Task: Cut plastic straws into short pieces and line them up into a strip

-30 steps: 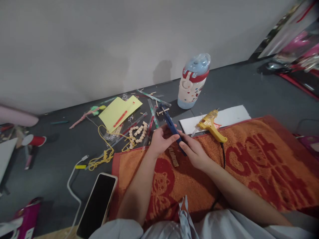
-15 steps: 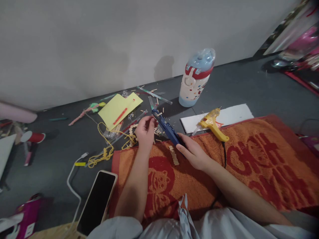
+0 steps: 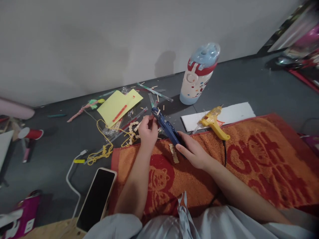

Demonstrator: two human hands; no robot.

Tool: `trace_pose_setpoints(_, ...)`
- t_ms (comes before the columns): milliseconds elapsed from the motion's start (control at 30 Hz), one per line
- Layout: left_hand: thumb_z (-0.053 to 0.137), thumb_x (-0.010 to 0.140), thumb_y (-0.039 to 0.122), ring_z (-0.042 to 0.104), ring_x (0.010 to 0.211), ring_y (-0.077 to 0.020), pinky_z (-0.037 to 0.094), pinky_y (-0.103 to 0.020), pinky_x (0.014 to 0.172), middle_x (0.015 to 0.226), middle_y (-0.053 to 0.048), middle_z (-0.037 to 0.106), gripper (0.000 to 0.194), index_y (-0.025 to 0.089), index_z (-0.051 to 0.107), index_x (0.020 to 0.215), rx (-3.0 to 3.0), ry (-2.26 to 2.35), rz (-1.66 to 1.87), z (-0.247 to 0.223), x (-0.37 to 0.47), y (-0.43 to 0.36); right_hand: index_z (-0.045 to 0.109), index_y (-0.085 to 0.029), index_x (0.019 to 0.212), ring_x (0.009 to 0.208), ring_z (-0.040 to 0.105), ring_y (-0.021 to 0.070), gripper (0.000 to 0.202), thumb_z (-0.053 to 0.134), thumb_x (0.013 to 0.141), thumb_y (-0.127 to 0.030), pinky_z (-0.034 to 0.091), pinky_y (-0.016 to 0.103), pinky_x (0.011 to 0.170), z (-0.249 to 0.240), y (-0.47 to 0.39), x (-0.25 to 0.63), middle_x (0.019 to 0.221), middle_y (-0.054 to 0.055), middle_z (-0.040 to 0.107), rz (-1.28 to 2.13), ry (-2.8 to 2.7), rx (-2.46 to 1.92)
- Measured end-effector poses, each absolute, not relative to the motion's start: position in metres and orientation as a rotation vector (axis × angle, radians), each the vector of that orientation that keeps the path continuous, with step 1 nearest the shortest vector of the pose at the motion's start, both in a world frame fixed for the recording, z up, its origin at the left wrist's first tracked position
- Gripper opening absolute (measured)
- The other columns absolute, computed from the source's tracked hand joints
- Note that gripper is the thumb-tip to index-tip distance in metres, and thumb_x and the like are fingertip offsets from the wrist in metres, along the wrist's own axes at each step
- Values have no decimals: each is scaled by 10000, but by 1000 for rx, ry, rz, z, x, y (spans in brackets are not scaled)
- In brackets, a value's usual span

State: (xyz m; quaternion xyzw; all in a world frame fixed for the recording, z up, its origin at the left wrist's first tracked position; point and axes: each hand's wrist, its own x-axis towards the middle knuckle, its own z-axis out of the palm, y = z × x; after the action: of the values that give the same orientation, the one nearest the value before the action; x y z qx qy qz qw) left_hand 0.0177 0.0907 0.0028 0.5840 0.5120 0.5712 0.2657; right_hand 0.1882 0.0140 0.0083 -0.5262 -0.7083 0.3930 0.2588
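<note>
Blue hand tool (image 3: 168,131) held just above the towel's far edge, head angled towards the worktop's (image 3: 239,83) far left. Right hand (image 3: 195,151): fingers curled closed round its handle end. Left hand (image 3: 149,131): fingers bent together beside the tool's head; cannot tell whether they pinch anything or touch the head. Small pale piece (image 3: 159,112) visible at the head; whether gripped there is unclear.

Progress (judged from layout): partly done. One row of short wooden pieces (image 3: 173,153) lies side by side on the orange towel (image 3: 194,186), near its far edge, below the tool. Curved group of similar pieces (image 3: 133,130) sits on the worktop just beyond the towel's far left corner, partly hidden by the left hand. Remaining: loose bits (image 3: 163,107) scattered towards the worktop's far edge, in no apparent order. Yellow glue gun (image 3: 211,121) lies unheld across the white board (image 3: 238,113), handle reaching over the towel's far edge.

Writing: large red stylised lettering woven into the towel's right half; angle and folds prevent a sure reading. Bottle (image 3: 196,79), near the worktop's far edge: coloured dots and a red motif, no legible brand. Purple box (image 3: 32,212), near left corner: white patches, text too small to read. Yellow paper (image 3: 117,108): red stripe, no words made out.
</note>
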Motion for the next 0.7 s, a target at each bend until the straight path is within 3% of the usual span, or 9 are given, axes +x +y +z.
trace_pose_setpoints(433, 604, 784, 407, 525, 509, -79, 428, -207, 493, 631, 28, 562, 234, 186, 534, 755, 1411, 1369, 1540, 0, 15, 95, 434, -153, 1306, 1146, 564, 292, 528, 379, 910, -498, 445, 453, 965, 5, 14, 191, 1249, 166, 587, 1089, -1855, -1387)
trace_pose_setpoints(700, 549, 821, 275, 564, 580, -98, 455, -226, 554, 708, -4, 588, 120, 169, 590, 783, 1607, 1408, 1518, -1, 8, 95, 448, -157, 1290, 1137, 566, 282, 511, 372, 914, -495, 431, 453, 978, 6, 16, 193, 1250, 163, 588, 1134, -1844, -1381)
